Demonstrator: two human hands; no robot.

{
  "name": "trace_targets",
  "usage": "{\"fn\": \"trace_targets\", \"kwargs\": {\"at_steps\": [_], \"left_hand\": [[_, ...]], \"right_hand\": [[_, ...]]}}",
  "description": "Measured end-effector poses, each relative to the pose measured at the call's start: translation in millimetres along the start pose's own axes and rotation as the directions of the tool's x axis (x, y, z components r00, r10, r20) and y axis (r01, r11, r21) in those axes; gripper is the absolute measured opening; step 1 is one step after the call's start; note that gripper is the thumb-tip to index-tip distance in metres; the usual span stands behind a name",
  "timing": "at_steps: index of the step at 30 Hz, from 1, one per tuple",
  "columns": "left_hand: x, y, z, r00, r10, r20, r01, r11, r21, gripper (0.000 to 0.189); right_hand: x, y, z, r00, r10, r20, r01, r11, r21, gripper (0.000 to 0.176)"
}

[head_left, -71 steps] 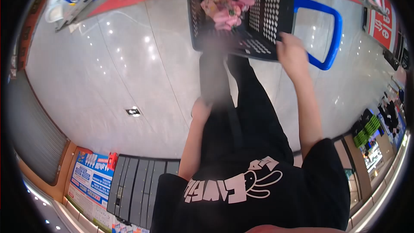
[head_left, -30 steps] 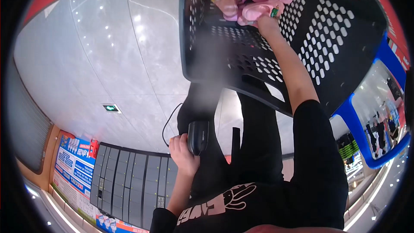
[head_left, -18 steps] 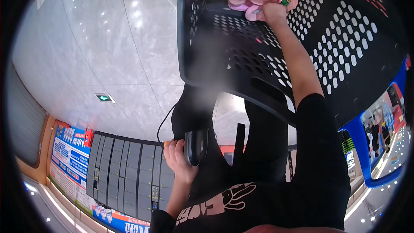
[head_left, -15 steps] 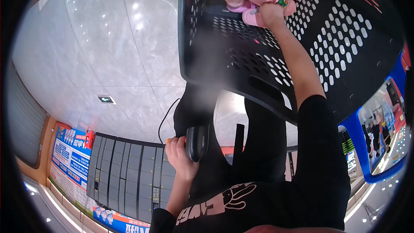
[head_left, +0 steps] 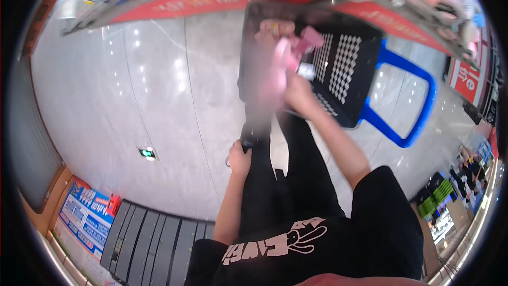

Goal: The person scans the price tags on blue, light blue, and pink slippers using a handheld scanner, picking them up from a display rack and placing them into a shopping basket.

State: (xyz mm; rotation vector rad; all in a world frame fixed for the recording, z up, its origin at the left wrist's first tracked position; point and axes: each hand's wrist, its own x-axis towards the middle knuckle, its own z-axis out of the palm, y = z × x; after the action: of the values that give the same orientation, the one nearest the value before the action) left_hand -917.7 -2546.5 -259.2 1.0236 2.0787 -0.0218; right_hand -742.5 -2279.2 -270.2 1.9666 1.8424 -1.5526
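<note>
- We look down on a pale, glossy tiled floor (head_left: 132, 100) in a shop. A red banner (head_left: 211, 0) runs along the shelf foot at the top, its white lettering too blurred to read.
- A black basket (head_left: 346, 63) with punched-hole walls and a blue handle (head_left: 418, 111) stands straight ahead of the person, past the knees. More pink items (head_left: 312, 37) lie inside it.
- The black shirt carries a white print (head_left: 280, 238) of block letters and a two-finger hand sign. It shows upside down to us, and we cannot make out the word.
- A red sign (head_left: 465, 77) at the right edge shows white letters, cut off. The blue poster (head_left: 84, 212) by the grey lockers (head_left: 153, 243) is too small to read.
- The right hand (head_left: 297, 92) is the nearer one to the basket. It is at the near rim and closed around a pink slipper (head_left: 280, 58). The slipper is motion-blurred, and its long axis points away from the body toward the basket.
- The left hand (head_left: 239, 160) hangs low beside the thigh, well apart from the basket. It is wrapped around a small dark scanner (head_left: 248, 140), on which we see no label.
</note>
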Motion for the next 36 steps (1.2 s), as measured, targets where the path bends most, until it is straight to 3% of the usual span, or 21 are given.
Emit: {"fn": "trace_targets", "kwargs": {"at_steps": [1, 2, 3, 4, 5, 6, 7, 8, 9, 10, 12, 14, 15, 16, 22, 24, 26, 28, 29, 32, 36], "left_hand": [[5, 4, -2, 0.987, -0.145, 0.067, 0.15, 0.986, -0.072, 0.038], [1, 11, -10, 0.982, -0.176, 0.068, 0.184, 0.974, -0.132, 0.039], [-7, 18, -21, 0.979, -0.196, 0.06, 0.204, 0.958, -0.201, 0.04], [-15, 24, -34, 0.992, -0.117, 0.045, 0.126, 0.946, -0.299, 0.044], [-22, 32, -52, 0.997, -0.064, 0.05, 0.076, 0.951, -0.299, 0.048], [-31, 41, -71, 1.0, 0.002, 0.031, 0.008, 0.944, -0.331, 0.051], [-32, 42, -85, 0.993, 0.115, 0.021, -0.097, 0.909, -0.404, 0.054], [-43, 60, -120, 0.987, 0.156, 0.038, -0.129, 0.914, -0.384, 0.053], [-36, 60, -130, 0.97, 0.226, -0.084, -0.24, 0.877, -0.417, 0.052], [-37, 59, -141, 0.94, 0.281, -0.195, -0.34, 0.832, -0.438, 0.052], [-34, 54, -169, 0.974, 0.186, -0.132, -0.222, 0.91, -0.351, 0.054], [-30, 47, -182, 0.962, 0.146, -0.23, -0.254, 0.787, -0.562, 0.05], [-37, 56, -208, 0.996, 0.037, -0.087, -0.083, 0.784, -0.615, 0.04], [-45, 66, -229, 0.999, 0.01, -0.053, -0.042, 0.746, -0.664, 0.031], [-11, 39, -307, 0.995, 0.098, 0.016, -0.056, 0.684, -0.727, 0.029], [3, 25, -344, 0.979, 0.202, 0.027, -0.135, 0.744, -0.654, 0.03], [13, 19, -393, 0.977, 0.214, 0.02, -0.167, 0.816, -0.554, 0.027], [32, 4, -430, 0.964, 0.265, -0.016, -0.215, 0.742, -0.635, 0.028], [37, -2, -449, 0.97, 0.241, -0.017, -0.187, 0.704, -0.685, 0.028], [38, 3, -500, 0.96, 0.25, -0.124, -0.247, 0.559, -0.792, 0.023], [42, 4, -534, 0.958, 0.256, -0.126, -0.258, 0.584, -0.77, 0.026]], "right_hand": [[-20, 4, 6, 0.968, -0.25, -0.025, 0.236, 0.87, 0.433, 0.04], [-33, -2, 10, 0.958, -0.276, -0.08, 0.285, 0.881, 0.377, 0.046], [-52, -15, 19, 0.942, -0.286, -0.178, 0.335, 0.843, 0.42, 0.04], [-98, -71, -26, 0.87, -0.442, -0.22, 0.49, 0.826, 0.278, 0.033], [-83, -38, -5, 0.868, -0.423, -0.261, 0.492, 0.807, 0.328, 0.033], [-124, -84, -24, 0.802, -0.434, -0.41, 0.585, 0.708, 0.394, 0.031], [-134, -98, -38, 0.805, -0.461, -0.374, 0.583, 0.498, 0.642, 0.033], [-136, -121, -51, 0.772, -0.494, -0.399, 0.624, 0.47, 0.624, 0.033], [-150, -123, -66, 0.745, -0.523, -0.414, 0.644, 0.401, 0.651, 0.033], [-156, -133, -82, 0.726, -0.543, -0.421, 0.649, 0.34, 0.68, 0.033], [-183, -119, -114, 0.717, -0.558, -0.417, 0.621, 0.24, 0.746, 0.033], [-183, -147, -135, 0.744, -0.54, -0.393, 0.551, 0.162, 0.819, 0.033], [-198, -137, -142, 0.768, -0.521, -0.372, 0.502, 0.128, 0.856, 0.033], [-195, -152, -145, 0.792, -0.499, -0.352, 0.452, 0.092, 0.887, 0.033], [-220, -218, -103, 0.794, -0.465, -0.391, 0.322, -0.223, 0.92, 0.033], [-229, -255, -88, 0.938, -0.159, -0.308, 0.279, -0.181, 0.943, 0.027], [-234, -305, -85, 0.954, 0.003, -0.299, 0.297, -0.122, 0.947, 0.024], [-227, -331, -77, 0.845, -0.371, -0.385, 0.166, -0.502, 0.849, 0.027], [-216, -331, -64, 0.813, -0.388, -0.435, 0.159, -0.571, 0.806, 0.032], [-214, -356, -47, 0.819, -0.334, -0.467, 0.235, -0.549, 0.803, 0.032], [-217, -364, -38, 0.823, -0.287, -0.491, 0.346, -0.433, 0.833, 0.031]]}}
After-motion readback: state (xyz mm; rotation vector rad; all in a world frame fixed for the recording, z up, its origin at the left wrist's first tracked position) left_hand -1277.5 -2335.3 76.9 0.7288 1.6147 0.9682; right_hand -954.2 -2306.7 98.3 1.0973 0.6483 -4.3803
